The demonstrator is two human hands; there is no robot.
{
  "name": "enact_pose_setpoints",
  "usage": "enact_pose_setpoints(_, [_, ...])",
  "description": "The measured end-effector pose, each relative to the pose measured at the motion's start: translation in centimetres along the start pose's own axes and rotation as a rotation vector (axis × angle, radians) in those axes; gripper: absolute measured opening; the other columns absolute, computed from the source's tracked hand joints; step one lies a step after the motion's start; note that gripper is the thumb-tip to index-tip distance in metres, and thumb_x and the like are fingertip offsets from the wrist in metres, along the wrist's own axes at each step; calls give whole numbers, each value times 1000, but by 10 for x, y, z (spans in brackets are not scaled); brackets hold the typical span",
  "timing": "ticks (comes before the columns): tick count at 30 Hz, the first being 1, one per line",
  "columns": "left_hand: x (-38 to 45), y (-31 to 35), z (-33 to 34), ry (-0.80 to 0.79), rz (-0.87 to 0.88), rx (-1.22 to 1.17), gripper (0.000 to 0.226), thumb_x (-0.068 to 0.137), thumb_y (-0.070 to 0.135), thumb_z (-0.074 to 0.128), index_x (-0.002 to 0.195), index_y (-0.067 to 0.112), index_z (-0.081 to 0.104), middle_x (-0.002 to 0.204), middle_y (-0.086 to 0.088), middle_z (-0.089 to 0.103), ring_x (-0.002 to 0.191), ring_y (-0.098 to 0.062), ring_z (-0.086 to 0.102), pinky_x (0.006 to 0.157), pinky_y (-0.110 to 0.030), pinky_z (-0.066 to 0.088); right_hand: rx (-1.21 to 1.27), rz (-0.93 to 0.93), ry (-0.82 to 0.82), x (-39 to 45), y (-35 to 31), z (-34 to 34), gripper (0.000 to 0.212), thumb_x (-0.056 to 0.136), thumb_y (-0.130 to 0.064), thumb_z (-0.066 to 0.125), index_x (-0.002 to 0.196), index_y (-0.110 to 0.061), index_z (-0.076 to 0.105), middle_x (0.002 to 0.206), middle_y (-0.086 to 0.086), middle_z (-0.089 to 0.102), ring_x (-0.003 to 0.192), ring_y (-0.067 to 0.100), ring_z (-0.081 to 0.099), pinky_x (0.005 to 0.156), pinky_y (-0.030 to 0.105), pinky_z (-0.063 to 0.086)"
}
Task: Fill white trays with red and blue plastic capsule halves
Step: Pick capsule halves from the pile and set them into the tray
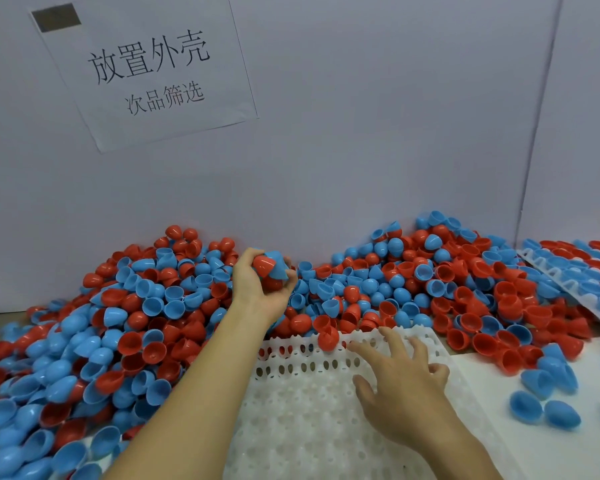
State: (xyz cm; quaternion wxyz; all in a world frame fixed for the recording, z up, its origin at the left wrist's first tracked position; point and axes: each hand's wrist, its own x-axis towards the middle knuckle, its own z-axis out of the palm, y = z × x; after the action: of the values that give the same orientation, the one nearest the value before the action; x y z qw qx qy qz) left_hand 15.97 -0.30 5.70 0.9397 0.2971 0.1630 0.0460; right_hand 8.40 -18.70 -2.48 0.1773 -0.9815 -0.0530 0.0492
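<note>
A big heap of red and blue capsule halves [160, 306] lies along the wall. My left hand [257, 289] is raised over the heap and grips a bunch of red and blue halves [272, 268]. A white tray [309, 410] with rows of holes lies in front of me. My right hand [399, 382] hovers over the tray with its fingers spread, holding nothing. One red half [328, 337] sits at the tray's far edge, just beyond the fingertips.
A second white tray [589, 306], filled with red and blue halves, leans at the far right. Loose blue halves [548, 393] lie on the white tabletop to the right. A paper sign [146, 67] hangs on the grey wall.
</note>
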Motion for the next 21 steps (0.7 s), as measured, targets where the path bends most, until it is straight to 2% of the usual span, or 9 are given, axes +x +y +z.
enact_pose_setpoints(4, [-39, -2, -19, -44, 33, -31, 14, 86, 13, 59, 99, 8, 59, 96, -13, 62, 79, -21, 62, 43, -22, 45, -6, 8, -1, 1, -1, 1, 55, 98, -54, 40, 149, -56, 17, 166, -7, -4, 152, 33, -4, 117, 57, 12])
enact_pose_setpoints(7, [-73, -4, -45, -29, 68, -92, 24, 83, 13, 62, 107, 11, 60, 99, -14, 64, 77, -21, 66, 44, -22, 45, -11, 10, 4, 2, 0, 2, 55, 98, -55, 39, 148, -57, 17, 166, -8, -4, 151, 33, -4, 117, 57, 13])
enact_pose_setpoints(12, [-116, -8, -77, 14, 85, -152, 28, 73, 13, 65, 100, 9, 66, 93, -15, 71, 76, -24, 70, 40, -24, 44, -15, 11, 16, 1, 0, 2, 54, 98, -55, 38, 147, -58, 17, 166, -10, -3, 151, 31, -3, 116, 56, 15])
enact_pose_setpoints(18, [-119, -26, -93, 33, 65, -101, 25, 74, 15, 62, 99, 11, 66, 89, -13, 70, 69, -23, 70, 36, -25, 40, -10, 12, 26, 0, 0, 1, 51, 98, -58, 37, 145, -61, 18, 165, -11, -1, 151, 29, -1, 116, 55, 15])
enact_pose_setpoints(21, [-114, -29, -96, 38, 61, -76, 26, 80, 15, 62, 106, 12, 65, 92, -15, 69, 70, -24, 69, 37, -27, 42, 15, 14, 16, -3, 0, -5, 46, 98, -60, 36, 143, -62, 24, 165, -12, 2, 151, 27, 1, 116, 53, 16])
